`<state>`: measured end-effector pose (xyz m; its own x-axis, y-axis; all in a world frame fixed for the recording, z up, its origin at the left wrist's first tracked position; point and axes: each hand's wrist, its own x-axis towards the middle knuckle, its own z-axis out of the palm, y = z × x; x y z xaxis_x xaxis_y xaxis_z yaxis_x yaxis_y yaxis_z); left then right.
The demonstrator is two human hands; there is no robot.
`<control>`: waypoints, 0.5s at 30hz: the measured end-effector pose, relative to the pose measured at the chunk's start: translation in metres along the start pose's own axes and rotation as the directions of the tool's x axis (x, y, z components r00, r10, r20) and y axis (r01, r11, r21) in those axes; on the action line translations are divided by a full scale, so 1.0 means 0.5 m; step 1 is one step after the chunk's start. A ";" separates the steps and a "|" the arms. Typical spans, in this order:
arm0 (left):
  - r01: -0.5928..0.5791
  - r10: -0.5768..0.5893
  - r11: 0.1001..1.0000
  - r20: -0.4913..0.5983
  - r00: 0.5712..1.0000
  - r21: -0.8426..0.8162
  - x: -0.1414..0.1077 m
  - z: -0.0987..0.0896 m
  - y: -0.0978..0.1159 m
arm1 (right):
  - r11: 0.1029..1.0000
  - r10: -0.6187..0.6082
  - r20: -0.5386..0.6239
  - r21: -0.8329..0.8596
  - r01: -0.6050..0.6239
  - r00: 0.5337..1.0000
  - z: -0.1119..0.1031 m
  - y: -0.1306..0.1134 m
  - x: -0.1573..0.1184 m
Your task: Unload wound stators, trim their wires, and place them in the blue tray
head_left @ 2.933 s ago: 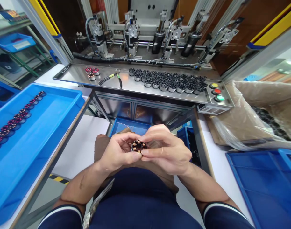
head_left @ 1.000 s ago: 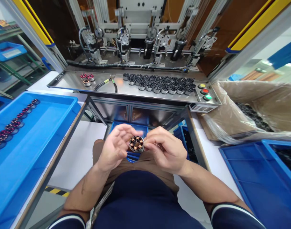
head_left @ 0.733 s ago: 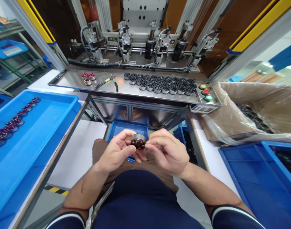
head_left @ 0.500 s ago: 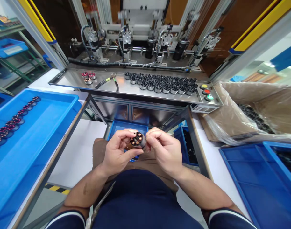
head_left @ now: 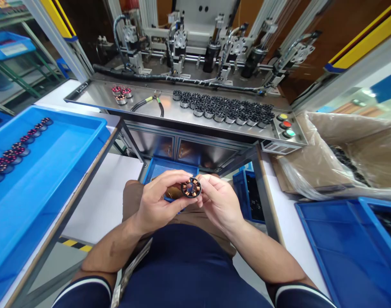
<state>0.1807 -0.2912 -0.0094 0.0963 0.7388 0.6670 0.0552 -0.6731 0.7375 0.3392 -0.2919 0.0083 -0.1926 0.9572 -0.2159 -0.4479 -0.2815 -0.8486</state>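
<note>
In front of my lap, a small round motor stator (head_left: 191, 188) with copper windings and a black rim has its open face toward me. My left hand (head_left: 160, 196) grips it from the left, fingers over the top and thumb below. At its right edge, my right hand (head_left: 221, 201) is closed, with thumb and fingertips against the rim. Whether a thin wire lies in those fingertips is too small to see. Below the hands, a blue bin (head_left: 157, 167) sits low by the machine, partly hidden by them.
Several black stators (head_left: 226, 109) stand in rows on the steel ledge, near cutting pliers (head_left: 150, 102) and wound stators with red tops (head_left: 121, 95). A blue tray (head_left: 63, 141) at left holds a line of wound parts. On the right are push buttons (head_left: 285, 125) and a plastic-lined carton (head_left: 314, 158).
The stator has turned to face me more squarely and shifted slightly right. My right fingers have come closer against its rim. The camera view has also shifted slightly.
</note>
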 end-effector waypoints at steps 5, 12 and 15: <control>-0.002 0.002 1.000 0.017 1.000 0.023 0.000 -0.004 -0.002 | 1.000 -0.002 -0.005 0.004 0.002 1.000 0.001 0.003 0.002; 0.064 -0.064 0.998 0.036 0.997 -0.022 -0.005 -0.008 0.003 | 0.995 -0.093 0.031 -0.039 0.094 0.995 -0.005 0.008 0.005; 0.096 -0.094 0.994 0.038 0.995 -0.044 -0.007 -0.008 0.007 | 0.980 -0.167 0.056 -0.102 0.172 0.984 -0.008 0.006 0.007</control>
<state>0.1767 -0.2960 -0.0086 0.1287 0.7972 0.5899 0.0202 -0.5968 0.8021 0.3409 -0.2891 0.0031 -0.1635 0.9856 -0.0440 -0.3826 -0.1044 -0.9180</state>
